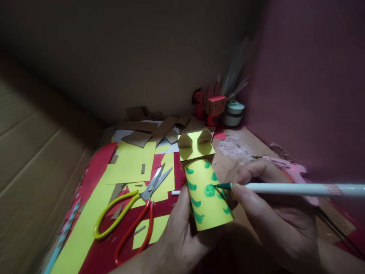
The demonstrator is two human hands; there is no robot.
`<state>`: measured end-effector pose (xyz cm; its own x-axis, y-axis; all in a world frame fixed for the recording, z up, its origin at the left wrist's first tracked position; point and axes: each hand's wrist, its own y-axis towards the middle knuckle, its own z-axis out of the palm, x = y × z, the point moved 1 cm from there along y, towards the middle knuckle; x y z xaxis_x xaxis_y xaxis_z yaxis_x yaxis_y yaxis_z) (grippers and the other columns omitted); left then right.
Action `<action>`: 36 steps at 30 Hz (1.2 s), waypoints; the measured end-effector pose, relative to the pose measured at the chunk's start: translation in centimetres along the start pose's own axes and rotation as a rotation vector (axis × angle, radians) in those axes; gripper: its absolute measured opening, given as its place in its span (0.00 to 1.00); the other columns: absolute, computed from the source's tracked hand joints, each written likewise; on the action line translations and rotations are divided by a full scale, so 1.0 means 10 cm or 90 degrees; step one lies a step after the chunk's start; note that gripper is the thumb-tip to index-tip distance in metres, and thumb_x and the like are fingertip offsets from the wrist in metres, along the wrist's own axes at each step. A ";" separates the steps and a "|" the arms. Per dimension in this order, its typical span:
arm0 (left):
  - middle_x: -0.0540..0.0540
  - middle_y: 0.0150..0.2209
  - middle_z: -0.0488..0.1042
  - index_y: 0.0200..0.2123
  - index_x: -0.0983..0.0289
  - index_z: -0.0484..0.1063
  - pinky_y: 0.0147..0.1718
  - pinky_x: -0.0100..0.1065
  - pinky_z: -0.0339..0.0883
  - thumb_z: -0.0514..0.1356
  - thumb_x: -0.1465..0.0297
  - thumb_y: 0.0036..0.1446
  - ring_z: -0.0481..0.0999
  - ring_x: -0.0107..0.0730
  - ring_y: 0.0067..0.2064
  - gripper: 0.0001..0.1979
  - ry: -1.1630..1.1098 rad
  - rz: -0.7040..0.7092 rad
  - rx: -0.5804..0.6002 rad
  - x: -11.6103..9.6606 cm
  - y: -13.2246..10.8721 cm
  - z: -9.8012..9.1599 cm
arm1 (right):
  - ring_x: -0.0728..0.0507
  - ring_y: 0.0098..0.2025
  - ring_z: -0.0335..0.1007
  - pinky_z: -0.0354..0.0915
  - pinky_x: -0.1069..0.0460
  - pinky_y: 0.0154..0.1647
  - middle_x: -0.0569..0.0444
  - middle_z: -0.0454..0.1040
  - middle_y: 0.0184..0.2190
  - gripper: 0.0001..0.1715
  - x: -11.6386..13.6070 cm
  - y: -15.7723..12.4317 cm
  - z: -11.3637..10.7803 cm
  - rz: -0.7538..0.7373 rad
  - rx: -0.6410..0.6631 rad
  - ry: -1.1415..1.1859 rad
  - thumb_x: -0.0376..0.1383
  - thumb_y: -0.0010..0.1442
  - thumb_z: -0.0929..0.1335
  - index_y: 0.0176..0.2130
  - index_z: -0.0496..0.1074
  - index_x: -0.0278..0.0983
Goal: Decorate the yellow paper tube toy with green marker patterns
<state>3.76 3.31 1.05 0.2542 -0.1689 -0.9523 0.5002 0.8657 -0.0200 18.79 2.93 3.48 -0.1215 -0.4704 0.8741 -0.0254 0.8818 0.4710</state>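
Observation:
My left hand (182, 228) grips a yellow paper-covered roll (203, 203) from below, thumb along its left side. The roll carries green spots and a yellow head piece (196, 146) with two brown cardboard ears. My right hand (273, 213) holds a white marker (285, 188) like a pen. Its green tip touches the roll beside a round green spot (209, 190).
Open scissors (134, 209) with yellow and red handles lie left of the roll on red and yellow paper sheets (128, 163). Cardboard scraps (148, 131) lie at the back. A red cardboard figure (212, 106) and a small white jar (234, 113) stand in the corner. Cardboard walls enclose the space.

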 end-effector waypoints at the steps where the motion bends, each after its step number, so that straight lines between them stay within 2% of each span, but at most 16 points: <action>1: 0.60 0.49 0.76 0.60 0.60 0.59 0.51 0.46 0.69 0.64 0.63 0.58 0.76 0.45 0.47 0.29 0.004 -0.005 -0.004 0.00 0.00 0.00 | 0.51 0.20 0.65 0.64 0.57 0.20 0.61 0.68 0.21 0.09 0.00 0.00 0.00 0.002 0.001 0.002 0.29 0.65 0.64 0.38 0.66 0.45; 5: 0.59 0.47 0.76 0.60 0.59 0.58 0.50 0.45 0.69 0.63 0.62 0.59 0.76 0.45 0.47 0.29 0.022 -0.002 0.006 0.00 0.00 -0.02 | 0.50 0.21 0.66 0.65 0.57 0.22 0.61 0.68 0.22 0.08 0.00 -0.01 -0.01 -0.008 0.008 -0.005 0.29 0.65 0.63 0.37 0.65 0.44; 10: 0.60 0.53 0.74 0.63 0.58 0.54 0.51 0.43 0.69 0.61 0.64 0.61 0.74 0.45 0.51 0.30 0.026 0.012 0.055 -0.01 0.02 -0.03 | 0.50 0.22 0.66 0.66 0.56 0.24 0.61 0.67 0.22 0.08 -0.01 -0.01 -0.02 -0.018 0.008 -0.031 0.29 0.65 0.63 0.37 0.65 0.43; 13: 0.60 0.53 0.74 0.62 0.59 0.55 0.52 0.43 0.68 0.62 0.63 0.60 0.73 0.48 0.54 0.30 0.005 0.013 0.039 0.01 0.02 -0.02 | 0.51 0.21 0.65 0.65 0.57 0.22 0.61 0.66 0.21 0.07 0.00 -0.02 -0.02 -0.012 -0.012 -0.038 0.30 0.66 0.63 0.37 0.66 0.43; 19: 0.58 0.47 0.75 0.59 0.59 0.58 0.48 0.40 0.69 0.63 0.63 0.59 0.75 0.41 0.47 0.27 0.037 0.013 0.018 0.04 0.00 -0.04 | 0.51 0.24 0.67 0.66 0.57 0.25 0.61 0.68 0.22 0.08 0.01 -0.02 -0.02 -0.032 0.001 -0.043 0.28 0.65 0.63 0.37 0.65 0.43; 23: 0.58 0.47 0.75 0.57 0.60 0.61 0.47 0.40 0.70 0.61 0.63 0.60 0.75 0.40 0.46 0.23 0.036 0.032 0.030 0.04 0.01 -0.04 | 0.49 0.28 0.69 0.67 0.57 0.27 0.59 0.68 0.23 0.08 0.00 -0.03 -0.03 -0.036 -0.013 -0.048 0.29 0.64 0.64 0.35 0.66 0.42; 30: 0.59 0.55 0.73 0.66 0.57 0.48 0.51 0.40 0.68 0.60 0.66 0.62 0.72 0.43 0.54 0.33 0.035 0.022 0.079 0.02 0.01 -0.07 | 0.52 0.21 0.65 0.65 0.58 0.22 0.62 0.67 0.21 0.09 -0.01 -0.02 0.01 -0.024 -0.027 -0.037 0.29 0.65 0.64 0.37 0.66 0.44; 33: 0.58 0.53 0.73 0.63 0.57 0.53 0.51 0.39 0.68 0.61 0.66 0.62 0.73 0.42 0.54 0.30 0.025 0.034 0.052 0.02 0.01 -0.06 | 0.53 0.21 0.66 0.65 0.59 0.22 0.62 0.68 0.22 0.10 0.00 -0.02 0.00 -0.027 -0.006 -0.036 0.27 0.65 0.63 0.38 0.65 0.43; 36: 0.55 0.44 0.75 0.53 0.60 0.65 0.48 0.37 0.70 0.62 0.64 0.60 0.75 0.37 0.46 0.19 0.017 0.031 0.021 0.03 0.01 -0.04 | 0.53 0.23 0.67 0.66 0.59 0.24 0.62 0.69 0.23 0.10 0.00 -0.02 -0.02 -0.031 0.006 -0.037 0.27 0.65 0.63 0.38 0.65 0.43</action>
<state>3.56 3.52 0.63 0.2566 -0.1139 -0.9598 0.5146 0.8567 0.0359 18.99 2.70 3.39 -0.1766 -0.5099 0.8419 -0.0424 0.8585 0.5111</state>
